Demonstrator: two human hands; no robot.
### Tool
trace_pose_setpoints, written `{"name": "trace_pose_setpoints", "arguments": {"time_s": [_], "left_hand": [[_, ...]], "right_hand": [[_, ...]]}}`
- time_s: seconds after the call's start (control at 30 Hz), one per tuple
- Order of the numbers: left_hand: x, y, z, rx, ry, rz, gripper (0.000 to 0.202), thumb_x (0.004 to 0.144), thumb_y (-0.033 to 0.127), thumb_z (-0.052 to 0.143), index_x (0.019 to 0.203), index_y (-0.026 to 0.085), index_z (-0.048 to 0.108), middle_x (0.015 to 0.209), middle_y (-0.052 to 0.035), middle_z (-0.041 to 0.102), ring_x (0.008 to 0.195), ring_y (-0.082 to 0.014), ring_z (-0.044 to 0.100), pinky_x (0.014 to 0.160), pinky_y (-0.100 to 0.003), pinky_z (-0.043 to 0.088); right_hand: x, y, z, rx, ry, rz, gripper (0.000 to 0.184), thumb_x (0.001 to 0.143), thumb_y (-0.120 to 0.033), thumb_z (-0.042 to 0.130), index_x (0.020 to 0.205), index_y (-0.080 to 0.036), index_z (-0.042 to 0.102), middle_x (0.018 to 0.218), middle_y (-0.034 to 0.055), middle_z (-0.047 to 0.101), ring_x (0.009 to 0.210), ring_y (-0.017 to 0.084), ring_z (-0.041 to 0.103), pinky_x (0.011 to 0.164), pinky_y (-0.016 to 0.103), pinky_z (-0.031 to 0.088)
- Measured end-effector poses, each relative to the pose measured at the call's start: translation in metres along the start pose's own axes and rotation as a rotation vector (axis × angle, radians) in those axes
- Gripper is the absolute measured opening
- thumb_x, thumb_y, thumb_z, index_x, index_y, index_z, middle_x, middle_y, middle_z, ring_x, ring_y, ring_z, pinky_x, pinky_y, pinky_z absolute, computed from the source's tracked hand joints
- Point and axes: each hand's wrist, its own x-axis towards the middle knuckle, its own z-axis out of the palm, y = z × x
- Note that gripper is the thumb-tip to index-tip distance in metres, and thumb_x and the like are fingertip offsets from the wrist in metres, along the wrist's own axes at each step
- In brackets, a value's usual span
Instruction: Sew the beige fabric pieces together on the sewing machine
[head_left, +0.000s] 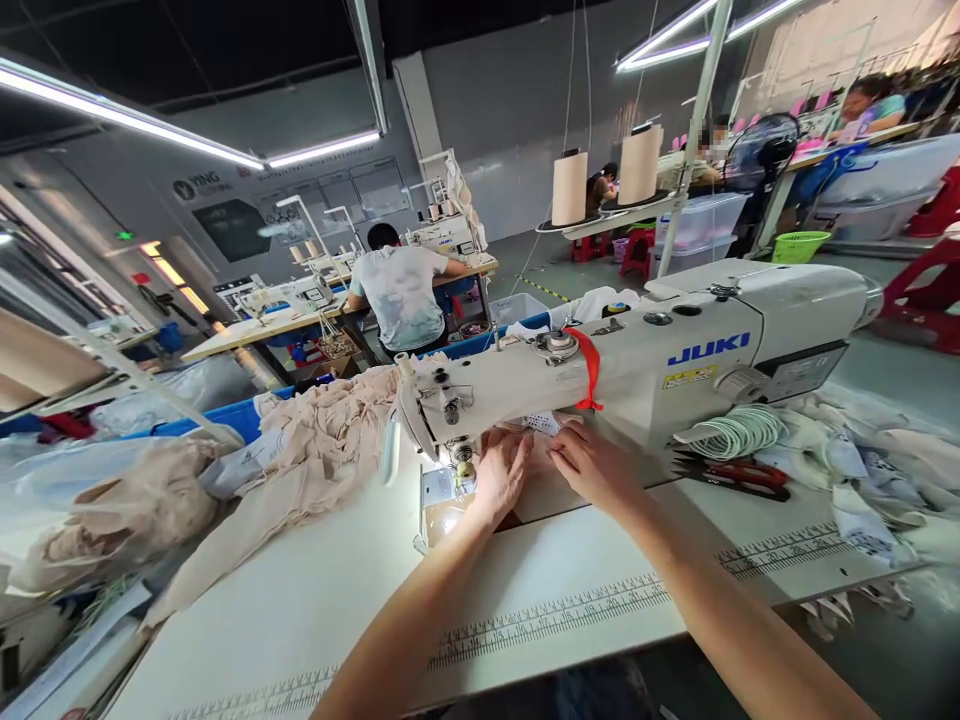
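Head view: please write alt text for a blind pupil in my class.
A bare left hand and right hand are at a white, dark-patterned fabric piece beneath the arm of a white JUKI sewing machine. Heaped beige cloth lies left; red-handled scissors and a pale green coil lie right.

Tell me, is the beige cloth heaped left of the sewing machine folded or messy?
Messy: the beige cloth lies in loose, crumpled, overlapping layers.
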Motion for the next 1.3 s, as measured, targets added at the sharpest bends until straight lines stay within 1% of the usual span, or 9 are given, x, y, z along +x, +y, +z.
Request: {"name": "trace_pose_setpoints", "arguments": {"time_s": [0.17, 0.33, 0.43, 0.57, 0.7, 0.83, 1.07, 1.17, 1.3], "left_hand": [[-0.006, 0.014, -0.006, -0.058, 0.003, 0.061, 0.02, 0.097, 0.032, 0.055, 0.083, 0.022, 0.063, 0.082, -0.0053, 0.068, 0.088, -0.0216, 0.063, 0.086, -0.035, 0.052], [-0.049, 0.01, -0.035, -0.21, -0.129, -0.148, 0.019, 0.1, 0.036, 0.045, 0.089, 0.024, 0.054, 0.06, 0.0039, 0.058, 0.055, -0.0142, 0.055, 0.058, -0.026, 0.044], [-0.079, -0.008, -0.062, -0.211, -0.158, -0.278, 0.022, 0.099, 0.039, 0.046, 0.084, 0.025, 0.051, 0.056, 0.0058, 0.056, 0.053, -0.0143, 0.055, 0.058, -0.026, 0.042], [-0.097, -0.033, -0.097, 0.072, -0.029, -0.383, 0.023, 0.095, 0.031, 0.052, 0.074, 0.022, 0.054, 0.067, 0.0023, 0.06, 0.065, -0.0153, 0.058, 0.065, -0.027, 0.042], [-0.098, -0.052, -0.123, 0.305, 0.025, -0.476, 0.019, 0.091, 0.023, 0.057, 0.073, 0.021, 0.062, 0.078, -0.0002, 0.066, 0.08, -0.0178, 0.061, 0.071, -0.027, 0.041], [-0.103, -0.073, -0.141, 0.355, 0.026, -0.461, 0.013, 0.091, 0.023, 0.059, 0.078, 0.021, 0.065, 0.081, -0.0013, 0.07, 0.089, -0.0201, 0.063, 0.075, -0.029, 0.045], [-0.094, -0.13, -0.208, 0.352, 0.165, -0.357, 0.014, 0.091, 0.025, 0.061, 0.103, 0.02, 0.068, 0.107, -0.0088, 0.07, 0.087, -0.0197, 0.066, 0.083, -0.034, 0.055], [-0.076, -0.149, -0.234, 0.334, 0.072, -0.341, 0.012, 0.084, 0.026, 0.068, 0.094, 0.02, 0.071, 0.101, -0.0073, 0.069, 0.088, -0.0206, 0.067, 0.079, -0.031, 0.056], [-0.062, -0.163, -0.248, 0.227, -0.038, -0.258, 0.006, 0.079, 0.022, 0.068, 0.074, 0.02, 0.068, 0.084, -0.0046, 0.065, 0.08, -0.0183, 0.065, 0.073, -0.027, 0.053]], "right_hand": [[-0.002, 0.004, -0.005, 0.032, -0.172, 0.042, 0.014, 0.095, -0.02, 0.052, 0.093, -0.021, 0.066, 0.106, 0.006, 0.071, 0.082, 0.018, 0.066, 0.059, 0.027, 0.039], [-0.001, 0.006, -0.005, -0.054, -0.123, 0.094, 0.018, 0.098, -0.019, 0.05, 0.089, -0.021, 0.066, 0.102, 0.0071, 0.072, 0.089, 0.02, 0.065, 0.061, 0.028, 0.038], [0.002, 0.005, 0.0, -0.151, -0.028, 0.075, 0.021, 0.101, -0.022, 0.048, 0.094, -0.021, 0.068, 0.101, 0.0068, 0.073, 0.101, 0.023, 0.063, 0.075, 0.03, 0.042], [0.005, 0.004, 0.012, -0.159, 0.012, 0.067, 0.02, 0.099, -0.022, 0.051, 0.098, -0.017, 0.071, 0.102, 0.0137, 0.074, 0.101, 0.029, 0.062, 0.077, 0.035, 0.041], [0.003, 0.01, 0.031, -0.149, 0.071, 0.023, 0.019, 0.096, -0.022, 0.051, 0.091, -0.02, 0.07, 0.103, 0.014, 0.073, 0.101, 0.031, 0.062, 0.072, 0.037, 0.041], [0.0, 0.023, 0.045, -0.161, 0.136, -0.079, 0.022, 0.095, -0.027, 0.048, 0.089, -0.025, 0.069, 0.104, 0.0112, 0.074, 0.101, 0.03, 0.064, 0.071, 0.039, 0.046], [0.004, 0.021, 0.037, -0.121, 0.235, -0.095, 0.028, 0.093, -0.035, 0.045, 0.099, -0.025, 0.07, 0.111, 0.0156, 0.074, 0.101, 0.034, 0.066, 0.072, 0.045, 0.052], [0.005, 0.02, 0.036, -0.115, 0.299, -0.136, 0.03, 0.093, -0.036, 0.043, 0.103, -0.025, 0.069, 0.109, 0.0148, 0.075, 0.099, 0.034, 0.067, 0.073, 0.046, 0.052], [0.002, 0.031, 0.039, -0.129, 0.36, -0.111, 0.03, 0.091, -0.034, 0.039, 0.098, -0.028, 0.068, 0.103, 0.0142, 0.077, 0.09, 0.034, 0.067, 0.072, 0.047, 0.051]]}}
